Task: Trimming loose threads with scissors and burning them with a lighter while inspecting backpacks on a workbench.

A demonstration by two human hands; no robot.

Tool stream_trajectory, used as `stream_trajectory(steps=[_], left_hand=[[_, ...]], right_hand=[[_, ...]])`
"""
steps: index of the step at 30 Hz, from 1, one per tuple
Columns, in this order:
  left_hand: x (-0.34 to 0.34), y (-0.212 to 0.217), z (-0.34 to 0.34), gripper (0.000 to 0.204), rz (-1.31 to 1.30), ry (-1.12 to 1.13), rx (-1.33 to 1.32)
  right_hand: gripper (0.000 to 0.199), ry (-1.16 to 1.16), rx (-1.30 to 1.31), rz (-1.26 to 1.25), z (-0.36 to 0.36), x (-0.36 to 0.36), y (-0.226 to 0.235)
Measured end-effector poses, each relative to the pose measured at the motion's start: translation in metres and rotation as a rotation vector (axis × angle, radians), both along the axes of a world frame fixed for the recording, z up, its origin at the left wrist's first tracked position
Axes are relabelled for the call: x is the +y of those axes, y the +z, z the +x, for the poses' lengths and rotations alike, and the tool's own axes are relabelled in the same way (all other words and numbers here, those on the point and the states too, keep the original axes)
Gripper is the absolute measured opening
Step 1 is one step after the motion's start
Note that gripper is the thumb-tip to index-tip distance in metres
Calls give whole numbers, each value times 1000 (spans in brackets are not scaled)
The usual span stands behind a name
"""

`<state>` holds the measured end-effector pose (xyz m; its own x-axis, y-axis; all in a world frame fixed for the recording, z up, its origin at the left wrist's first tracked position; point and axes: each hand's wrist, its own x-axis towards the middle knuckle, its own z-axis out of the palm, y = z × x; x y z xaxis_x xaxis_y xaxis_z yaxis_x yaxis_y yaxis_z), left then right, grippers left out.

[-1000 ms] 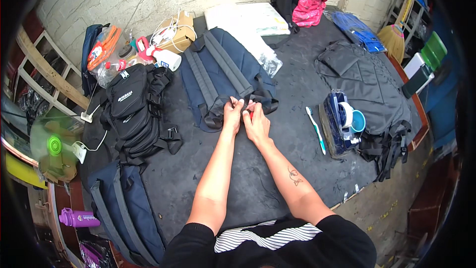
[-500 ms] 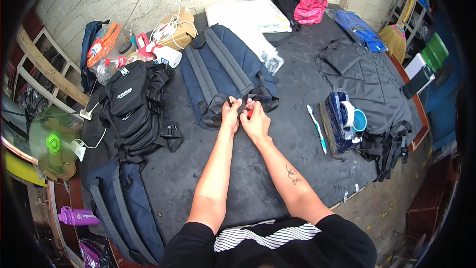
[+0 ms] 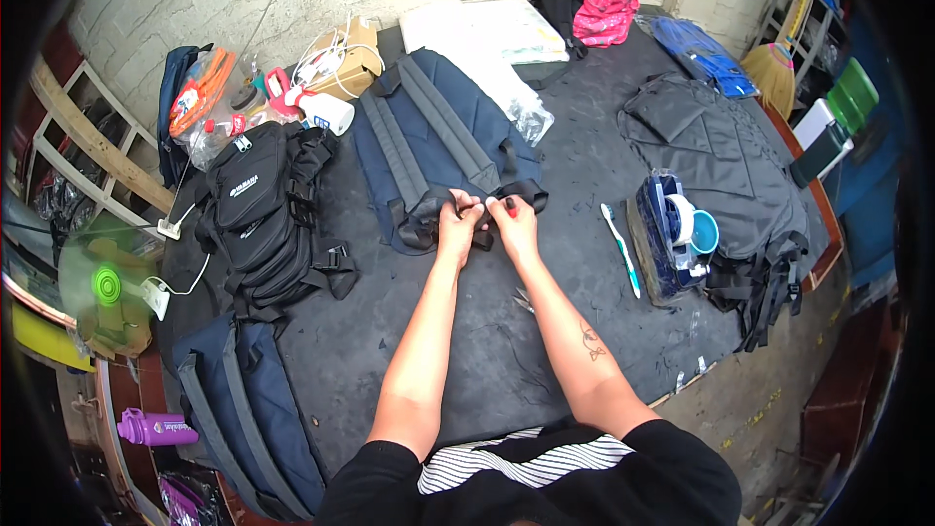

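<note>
**Both hands working at the lower end of the navy bag**

Navy bag (image 3: 419, 127) lying strap side up, upper centre of frame, on the black table (image 3: 579, 180). Two grey straps (image 3: 451, 119) running down it, padded and roughly parallel; black material bunching at the lower end. Fabric looking matte, faintly creased.

Left hand (image 3: 458, 232): fingers curling narrow, pinching black webbing (image 3: 480, 239) at the bag's lower edge. Right hand (image 3: 514, 226): just beside it, fingers closing round one small red thing (image 3: 511, 206), mostly hidden; cannot tell whether it is gripping webbing too.

Count around them:
- Navy bags: two, the second (image 3: 268, 399) lying lower left, also showing two grey straps.
- Black bags: two, one (image 3: 258, 185) sitting at left, one (image 3: 716, 166) lying flat at right.
- Pink-and-black bag: one (image 3: 606, 10), leaning at top.
- Toothbrush: one (image 3: 620, 249), lying right of centre.
- Blue caddy: one (image 3: 658, 219), standing beside the toothbrush.
- Purple bottle: one (image 3: 156, 427), lying lower left.
</note>
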<state>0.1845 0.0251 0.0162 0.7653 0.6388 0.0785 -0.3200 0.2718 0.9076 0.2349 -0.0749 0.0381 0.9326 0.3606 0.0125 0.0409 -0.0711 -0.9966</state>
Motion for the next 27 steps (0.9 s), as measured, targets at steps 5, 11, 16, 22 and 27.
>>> stream_trajectory(steps=[5, 11, 16, 22, 27], left_hand=[[-14, 12, -10, 24, 219, -217, 122], [-4, 6, -1, 15, -86, -52, 71], [1, -2, 4, 24, -322, -56, -1], [0, 5, -1, 35, -354, -172, -45], [1, 6, 1, 34, -346, -181, -4]], right_hand=[[25, -123, 85, 88, 30, 3, -24], [30, -49, -32, 67, 4, -1, -16], [25, -21, -372, -190, -23, 4, -16], [25, -74, -474, -269, -24, 5, -14], [23, -95, -498, -247, -24, 6, -17]])
